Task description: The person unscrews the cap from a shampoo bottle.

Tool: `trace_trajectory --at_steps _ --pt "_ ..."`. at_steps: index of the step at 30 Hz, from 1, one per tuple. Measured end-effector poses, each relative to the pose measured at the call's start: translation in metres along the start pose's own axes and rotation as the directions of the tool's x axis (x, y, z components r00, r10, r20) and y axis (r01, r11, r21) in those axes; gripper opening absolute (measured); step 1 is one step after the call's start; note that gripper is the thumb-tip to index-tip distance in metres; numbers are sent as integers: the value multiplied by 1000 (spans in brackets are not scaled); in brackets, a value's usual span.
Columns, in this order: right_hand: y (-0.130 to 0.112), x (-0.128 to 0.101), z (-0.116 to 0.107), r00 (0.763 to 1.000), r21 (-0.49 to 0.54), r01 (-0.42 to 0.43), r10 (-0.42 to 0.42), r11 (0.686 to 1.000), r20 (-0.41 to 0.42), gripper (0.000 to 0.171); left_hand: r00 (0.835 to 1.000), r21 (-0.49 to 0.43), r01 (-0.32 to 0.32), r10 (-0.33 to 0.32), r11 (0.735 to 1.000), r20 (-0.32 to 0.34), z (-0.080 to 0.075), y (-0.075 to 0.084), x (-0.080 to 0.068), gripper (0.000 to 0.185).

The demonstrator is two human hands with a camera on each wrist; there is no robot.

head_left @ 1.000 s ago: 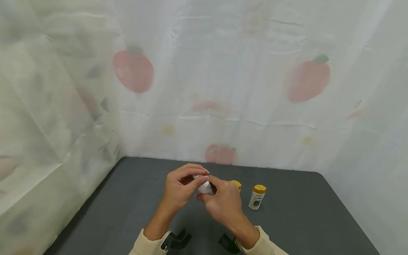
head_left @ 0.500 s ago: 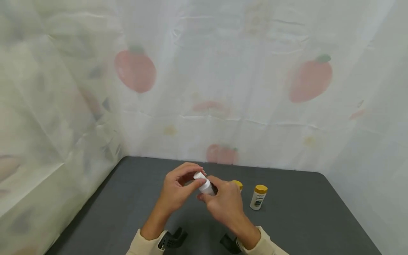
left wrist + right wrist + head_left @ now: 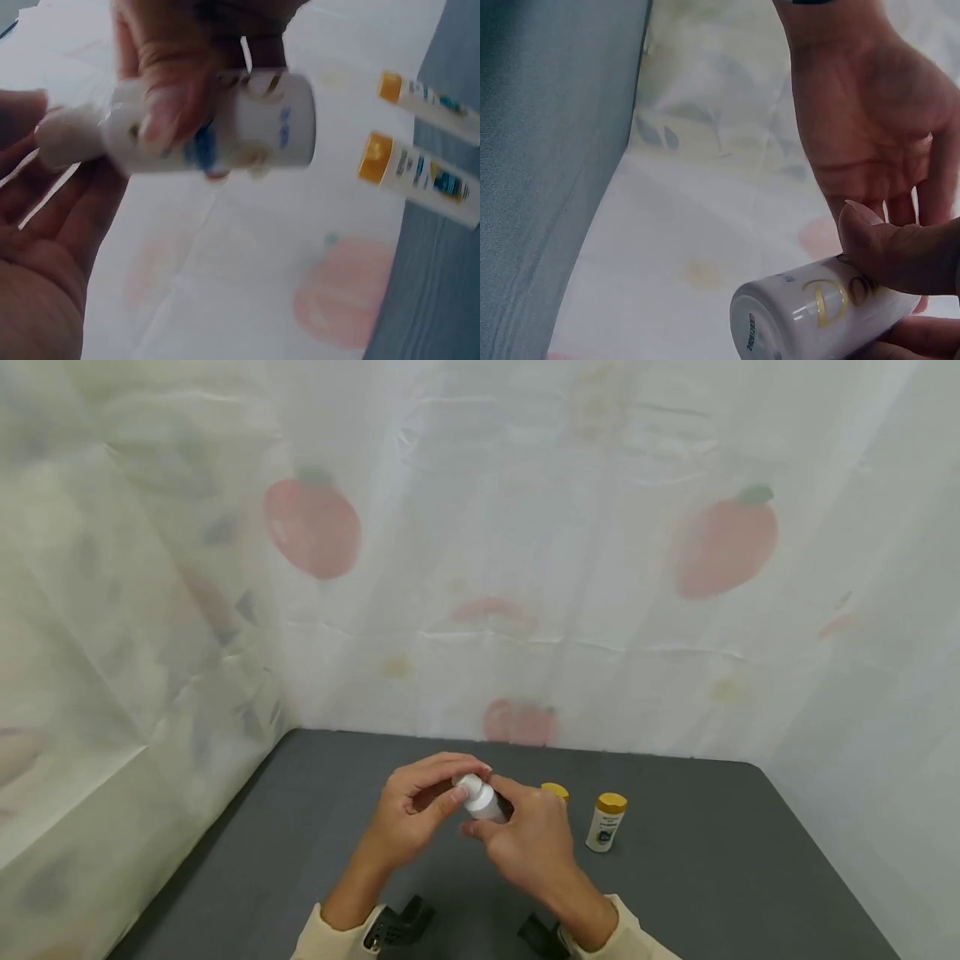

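A white bottle [image 3: 486, 806] with gold and blue print is held in the air above the table, tilted. My right hand [image 3: 528, 839] grips its body, thumb [image 3: 900, 255] on one side and fingers on the other. At the upper-left end is a narrower white cap [image 3: 470, 785], with my left hand [image 3: 405, 818] pinching it between thumb and fingers. In the left wrist view the cap [image 3: 71, 135] looks blurred and sits against the bottle's shoulder. The bottle's base [image 3: 754, 334] faces the right wrist camera.
Two small white bottles with yellow caps stand upright right of my hands: one bottle [image 3: 603, 828] in full view, the other's yellow cap [image 3: 557, 791] showing behind my right hand. A dark grey table [image 3: 712, 860] lies below, with a fruit-print sheet [image 3: 600, 677] hanging behind it.
My left fingers have shifted around the cap, and my left hand has drawn slightly left and down. More of the cap and bottle shoulder shows. My right hand keeps its hold, nearly still.
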State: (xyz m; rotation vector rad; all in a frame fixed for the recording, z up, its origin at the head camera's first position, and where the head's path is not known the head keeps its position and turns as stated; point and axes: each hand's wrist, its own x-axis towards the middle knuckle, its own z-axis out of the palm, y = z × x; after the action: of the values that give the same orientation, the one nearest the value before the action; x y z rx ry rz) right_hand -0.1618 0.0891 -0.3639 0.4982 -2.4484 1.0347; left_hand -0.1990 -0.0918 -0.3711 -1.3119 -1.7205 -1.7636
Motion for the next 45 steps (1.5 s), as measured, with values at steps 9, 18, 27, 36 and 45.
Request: trace_trajectory --at_steps 9,18,27,36,45 --pt "0 1 1 1000 12 -1 1 1000 13 33 995 133 98 -95 986 -24 -5 3 0 28" --pt "-4 -1 3 1000 3 27 -27 1000 7 32 995 115 -44 54 992 -80 0 -1 3 23" --pt "-2 3 2 999 19 1 -2 1000 43 36 999 201 37 -37 979 -1 -10 6 -5 31" --pt "-3 -2 2 999 14 23 -23 1000 25 30 998 126 15 -8 992 -59 0 1 -2 27" --pt "-3 -3 2 1000 16 22 -22 1000 4 31 993 112 34 -21 993 -113 2 0 -4 23"
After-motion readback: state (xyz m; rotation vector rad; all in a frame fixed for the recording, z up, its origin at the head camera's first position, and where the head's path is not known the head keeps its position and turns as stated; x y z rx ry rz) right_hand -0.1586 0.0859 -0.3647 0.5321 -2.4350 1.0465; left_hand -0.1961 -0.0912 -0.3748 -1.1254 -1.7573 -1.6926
